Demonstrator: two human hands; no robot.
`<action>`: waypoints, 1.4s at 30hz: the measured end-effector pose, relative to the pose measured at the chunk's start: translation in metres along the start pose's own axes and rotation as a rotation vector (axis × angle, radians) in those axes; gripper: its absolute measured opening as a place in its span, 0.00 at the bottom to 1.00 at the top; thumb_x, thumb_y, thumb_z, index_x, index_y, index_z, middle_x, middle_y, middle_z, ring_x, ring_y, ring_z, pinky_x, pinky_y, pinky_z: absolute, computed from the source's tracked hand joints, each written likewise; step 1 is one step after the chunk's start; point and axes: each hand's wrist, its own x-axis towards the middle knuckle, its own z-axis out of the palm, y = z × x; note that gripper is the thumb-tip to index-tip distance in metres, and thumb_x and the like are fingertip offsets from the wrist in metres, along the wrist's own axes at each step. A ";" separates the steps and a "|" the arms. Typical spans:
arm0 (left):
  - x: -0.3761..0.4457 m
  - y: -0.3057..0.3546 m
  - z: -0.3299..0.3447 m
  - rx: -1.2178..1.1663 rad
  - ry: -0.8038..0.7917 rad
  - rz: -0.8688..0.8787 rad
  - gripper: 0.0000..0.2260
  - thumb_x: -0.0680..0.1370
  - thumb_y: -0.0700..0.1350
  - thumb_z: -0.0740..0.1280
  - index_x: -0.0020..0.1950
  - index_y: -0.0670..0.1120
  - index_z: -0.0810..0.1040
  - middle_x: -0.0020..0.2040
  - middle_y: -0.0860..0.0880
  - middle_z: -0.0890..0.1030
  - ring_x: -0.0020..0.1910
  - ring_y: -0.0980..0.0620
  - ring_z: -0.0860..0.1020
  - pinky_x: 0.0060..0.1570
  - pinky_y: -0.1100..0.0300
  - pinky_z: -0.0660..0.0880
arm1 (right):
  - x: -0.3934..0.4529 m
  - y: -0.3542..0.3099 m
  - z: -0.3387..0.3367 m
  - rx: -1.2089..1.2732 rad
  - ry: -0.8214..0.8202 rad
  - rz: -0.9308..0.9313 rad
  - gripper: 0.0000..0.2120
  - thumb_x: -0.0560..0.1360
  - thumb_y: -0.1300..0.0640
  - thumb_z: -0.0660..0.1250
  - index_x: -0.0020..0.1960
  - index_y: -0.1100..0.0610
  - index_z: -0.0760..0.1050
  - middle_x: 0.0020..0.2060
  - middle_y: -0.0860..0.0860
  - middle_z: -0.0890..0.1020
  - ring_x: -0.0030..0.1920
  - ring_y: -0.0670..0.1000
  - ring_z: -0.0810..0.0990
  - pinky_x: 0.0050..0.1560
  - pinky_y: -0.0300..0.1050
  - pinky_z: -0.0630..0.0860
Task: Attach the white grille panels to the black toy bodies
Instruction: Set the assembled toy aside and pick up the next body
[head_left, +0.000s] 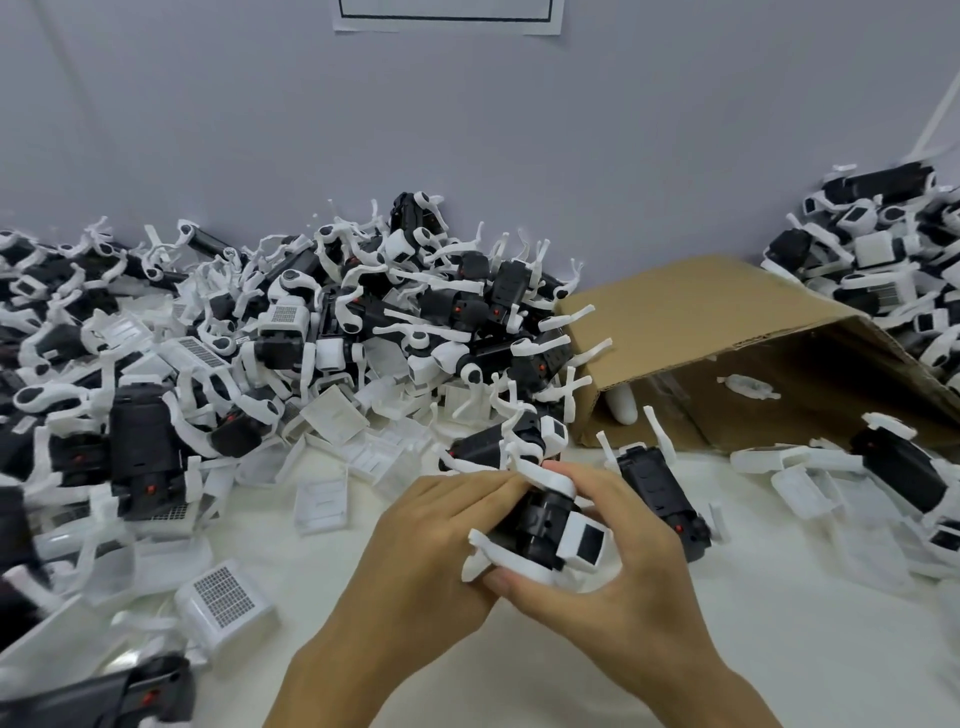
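Both hands clasp one toy above the white table.
The left hand (436, 540) and right hand (618, 566) curl their fingers around a black toy body (540, 525) with white legs, its white framed end facing right. Behind, a tipped cardboard box (727, 332) holds two white parts.

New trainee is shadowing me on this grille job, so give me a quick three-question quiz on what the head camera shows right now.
1. True or false: both hands hold the same toy body.
2. The cardboard box is: A upright, B tipped on its side with its opening facing the camera, C flattened.
3. Fill in: the loose white grille panel nearest the camera lies to the ____ of the left hand.

Key:
1. True; the right hand grips it too.
2. B.
3. Left.
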 end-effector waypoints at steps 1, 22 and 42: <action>-0.001 -0.001 -0.001 -0.008 -0.008 -0.006 0.28 0.62 0.37 0.72 0.63 0.43 0.82 0.58 0.53 0.84 0.59 0.56 0.78 0.56 0.59 0.73 | 0.000 0.002 -0.001 -0.006 -0.030 0.016 0.34 0.64 0.42 0.82 0.66 0.47 0.75 0.58 0.42 0.80 0.60 0.44 0.80 0.56 0.31 0.74; -0.001 0.006 0.025 0.233 0.404 0.013 0.33 0.62 0.42 0.81 0.58 0.48 0.64 0.56 0.47 0.67 0.57 0.44 0.68 0.61 0.48 0.63 | 0.002 -0.010 0.000 -0.004 0.201 0.301 0.17 0.59 0.22 0.64 0.45 0.25 0.76 0.41 0.29 0.82 0.48 0.32 0.79 0.42 0.30 0.70; 0.004 0.009 -0.011 -1.857 0.375 -0.687 0.23 0.66 0.46 0.70 0.59 0.38 0.78 0.50 0.35 0.82 0.40 0.41 0.80 0.43 0.52 0.78 | 0.002 -0.012 -0.003 0.151 0.188 0.140 0.26 0.65 0.22 0.65 0.59 0.32 0.73 0.55 0.41 0.80 0.58 0.46 0.80 0.50 0.31 0.77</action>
